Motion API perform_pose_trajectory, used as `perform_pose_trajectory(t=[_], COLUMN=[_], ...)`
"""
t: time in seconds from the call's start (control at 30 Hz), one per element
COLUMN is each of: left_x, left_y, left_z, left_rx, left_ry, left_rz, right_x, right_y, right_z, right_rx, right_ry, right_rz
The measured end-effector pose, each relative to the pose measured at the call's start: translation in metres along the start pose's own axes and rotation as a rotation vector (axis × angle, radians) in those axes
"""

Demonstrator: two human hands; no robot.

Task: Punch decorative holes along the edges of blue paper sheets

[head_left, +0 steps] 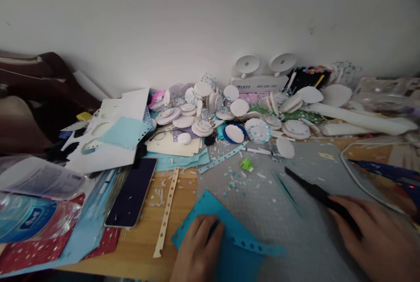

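My left hand (198, 249) presses with bent fingers on a bright blue sheet of paper (241, 262) near the front edge. Small holes are punched along the sheet's left edge, and a narrow punched blue strip (254, 245) reaches out to the right. In my right hand (377, 236) is a slim black tool (316, 192) with a tapered end, pointing away to the upper left; its exact kind is unclear. Teal tweezers (287, 192) lie on the grey cutting mat (236, 205) left of the tool. A small green paper punch (246, 164) sits farther back among blue paper bits.
White round pieces (239, 107) are heaped along the wall, near a twin-head white lamp (259, 81). A phone (133, 192), a cream punched strip (166, 212) and a plastic bottle (36, 218) lie on the left. At right are a blue glue gun (387, 170) and white cable (356, 177).
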State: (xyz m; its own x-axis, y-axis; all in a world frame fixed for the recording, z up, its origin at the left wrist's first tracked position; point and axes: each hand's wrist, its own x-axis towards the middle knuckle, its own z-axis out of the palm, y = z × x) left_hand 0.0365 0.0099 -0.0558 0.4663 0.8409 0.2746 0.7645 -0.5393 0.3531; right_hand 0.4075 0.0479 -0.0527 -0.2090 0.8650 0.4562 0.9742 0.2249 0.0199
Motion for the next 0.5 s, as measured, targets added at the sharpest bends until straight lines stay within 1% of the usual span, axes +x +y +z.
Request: perform_pose_trajectory(t=[0.07, 0.1, 0.2, 0.33, 0.43, 0.5], left_x=[0.001, 0.002, 0.006, 0.009, 0.010, 0.010], left_y=[0.001, 0.001, 0.006, 0.013, 0.015, 0.014], left_z=[-0.002, -0.004, -0.008, -0.007, -0.008, -0.016], left_rx=[-0.042, -0.053, -0.055, -0.047, -0.089, -0.145], left_ry=[0.007, 0.020, 0.050, 0.042, -0.001, -0.038], left_rz=[-0.018, -0.023, -0.012, 0.032, 0.026, 0.005], right_x=[0.002, 0.002, -0.001, -0.002, 0.001, 0.004], right_y=[-0.015, -0.026, -0.067, -0.120, -0.141, -0.146], right_z=[-0.006, -0.009, -0.016, -0.016, -0.017, -0.017], right_rx=[0.028, 0.090, 0.307, 0.458, 0.478, 0.482], right_ry=[0.056, 0.068, 0.015, -0.061, -0.034, -0.015], right_rz=[-0.010, -0.020, -0.084, -0.141, -0.206, -0.202])
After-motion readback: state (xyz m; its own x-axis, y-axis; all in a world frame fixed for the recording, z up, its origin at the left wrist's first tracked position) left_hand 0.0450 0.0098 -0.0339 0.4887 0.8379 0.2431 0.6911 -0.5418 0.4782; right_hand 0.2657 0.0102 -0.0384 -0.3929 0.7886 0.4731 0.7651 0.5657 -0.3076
